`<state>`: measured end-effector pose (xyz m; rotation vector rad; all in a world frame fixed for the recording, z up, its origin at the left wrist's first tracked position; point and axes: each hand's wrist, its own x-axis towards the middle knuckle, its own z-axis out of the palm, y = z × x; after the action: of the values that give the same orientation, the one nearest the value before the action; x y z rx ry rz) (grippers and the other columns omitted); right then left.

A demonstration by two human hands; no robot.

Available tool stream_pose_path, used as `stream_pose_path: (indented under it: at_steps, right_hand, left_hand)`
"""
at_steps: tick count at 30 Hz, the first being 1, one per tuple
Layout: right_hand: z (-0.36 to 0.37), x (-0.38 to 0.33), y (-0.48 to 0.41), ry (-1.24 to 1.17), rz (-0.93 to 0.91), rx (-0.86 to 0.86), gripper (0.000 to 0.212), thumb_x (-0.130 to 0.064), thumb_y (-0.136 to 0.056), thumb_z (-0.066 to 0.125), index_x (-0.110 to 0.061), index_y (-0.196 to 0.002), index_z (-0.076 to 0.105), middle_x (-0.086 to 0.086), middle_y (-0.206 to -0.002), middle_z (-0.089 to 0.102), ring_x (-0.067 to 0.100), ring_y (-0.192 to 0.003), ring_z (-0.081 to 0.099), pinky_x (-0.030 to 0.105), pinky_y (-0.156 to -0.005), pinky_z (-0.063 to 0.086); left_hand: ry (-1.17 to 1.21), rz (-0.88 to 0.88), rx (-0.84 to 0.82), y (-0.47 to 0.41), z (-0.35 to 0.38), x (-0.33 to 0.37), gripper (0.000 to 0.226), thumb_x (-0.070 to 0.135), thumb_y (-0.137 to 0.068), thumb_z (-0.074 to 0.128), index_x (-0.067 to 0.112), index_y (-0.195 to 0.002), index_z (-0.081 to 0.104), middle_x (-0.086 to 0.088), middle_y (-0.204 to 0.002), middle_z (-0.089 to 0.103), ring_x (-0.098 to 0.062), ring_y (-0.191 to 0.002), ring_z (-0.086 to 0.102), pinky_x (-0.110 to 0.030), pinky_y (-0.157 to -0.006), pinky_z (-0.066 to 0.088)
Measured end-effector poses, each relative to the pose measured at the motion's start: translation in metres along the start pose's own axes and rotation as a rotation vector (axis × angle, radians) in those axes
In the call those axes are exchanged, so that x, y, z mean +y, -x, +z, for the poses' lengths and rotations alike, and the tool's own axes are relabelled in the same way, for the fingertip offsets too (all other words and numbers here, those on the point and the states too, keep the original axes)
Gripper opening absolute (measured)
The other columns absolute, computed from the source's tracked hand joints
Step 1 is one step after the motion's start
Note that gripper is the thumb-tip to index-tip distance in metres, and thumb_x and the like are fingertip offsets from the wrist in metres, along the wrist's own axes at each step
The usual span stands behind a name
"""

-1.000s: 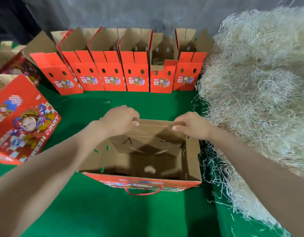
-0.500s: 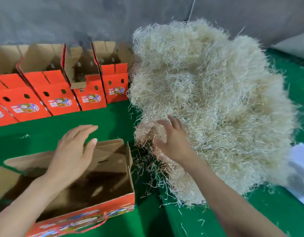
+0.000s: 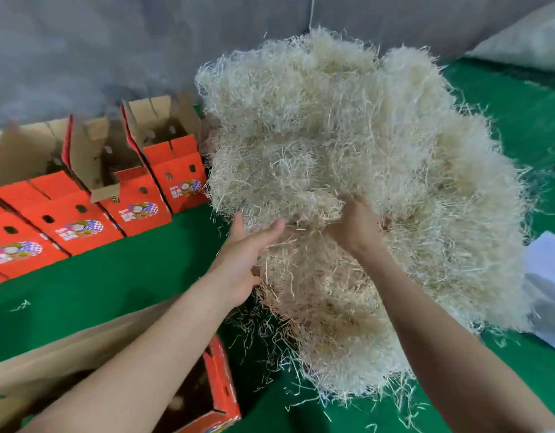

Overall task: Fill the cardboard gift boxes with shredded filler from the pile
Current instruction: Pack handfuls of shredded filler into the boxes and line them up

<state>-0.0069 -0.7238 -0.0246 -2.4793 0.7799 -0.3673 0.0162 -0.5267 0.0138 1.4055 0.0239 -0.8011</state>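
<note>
The big pile of shredded filler [image 3: 348, 145] sits on the green surface [image 3: 129, 276], to the right of a row of red boxes [image 3: 82, 226]. The left hand [image 3: 245, 254] presses on the pile's near side with its fingers [image 3: 274, 226] straight and a little apart. The right hand [image 3: 357, 229] is dug into the filler. Its fingers are hidden in there, so I cannot tell if they are clamped on any. An open box [image 3: 221, 382] lies under the left arm, just beside the pile, and it looks dark inside.
</note>
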Motion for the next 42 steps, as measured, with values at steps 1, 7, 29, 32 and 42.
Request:
stream_pose_path:
  at_steps: [1, 7, 29, 32, 42]
  right_hand:
    - [-0.005, -0.013, 0.001, -0.065, -0.055, 0.107, 0.062, 0.008, -0.069, 0.063, -0.014, -0.125, 0.05, 0.01, -0.124, 0.048, 0.016, -0.085, 0.051, 0.026, -0.076, 0.051]
    - [0.001, -0.08, 0.052, -0.148, -0.326, -0.186, 0.096, -0.006, -0.062, 0.077, -0.024, -0.139, 0.023, 0.009, -0.137, 0.037, 0.028, -0.127, 0.037, 0.042, -0.109, 0.031]
    - [-0.01, -0.082, 0.035, -0.389, -0.712, -0.121, 0.043, 0.003, -0.066, 0.052, -0.013, -0.104, 0.058, -0.001, -0.105, 0.056, 0.006, -0.094, 0.052, 0.007, -0.077, 0.041]
    - [0.003, -0.09, 0.047, -0.433, -0.699, -0.242, 0.046, 0.006, -0.066, 0.052, -0.012, -0.108, 0.054, -0.001, -0.094, 0.056, 0.009, -0.071, 0.055, 0.012, -0.062, 0.045]
    - [-0.025, -0.059, -0.015, -0.518, -0.494, -0.509, 0.087, -0.02, -0.067, 0.079, -0.032, -0.138, 0.029, -0.002, -0.143, 0.032, 0.015, -0.131, 0.034, 0.049, -0.109, 0.032]
  left_hand:
    - [0.007, -0.014, -0.025, -0.006, 0.001, 0.003, 0.135, 0.053, -0.037, 0.084, 0.047, -0.144, 0.001, 0.005, -0.156, 0.009, -0.028, -0.141, 0.015, -0.065, -0.103, 0.021]
    - [0.107, -0.126, 0.011, -0.04, 0.009, 0.032, 0.116, 0.062, -0.013, 0.088, 0.029, -0.12, 0.059, -0.003, -0.135, 0.051, -0.028, -0.118, 0.053, -0.052, -0.095, 0.043]
    - [0.135, 0.088, 0.152, -0.049, -0.038, 0.053, 0.037, 0.05, -0.086, 0.054, 0.025, -0.07, 0.076, -0.003, -0.067, 0.071, -0.019, -0.057, 0.068, -0.031, -0.05, 0.054]
    - [0.094, -0.003, 0.075, -0.042, -0.046, 0.045, 0.03, 0.043, -0.07, 0.065, 0.014, -0.063, 0.073, -0.004, -0.051, 0.062, -0.019, -0.045, 0.06, -0.022, -0.043, 0.049]
    - [-0.056, 0.14, 0.274, -0.024, -0.055, 0.062, 0.047, 0.025, -0.072, 0.068, 0.003, -0.032, 0.054, -0.004, -0.039, 0.054, -0.009, -0.027, 0.051, -0.014, -0.027, 0.036]
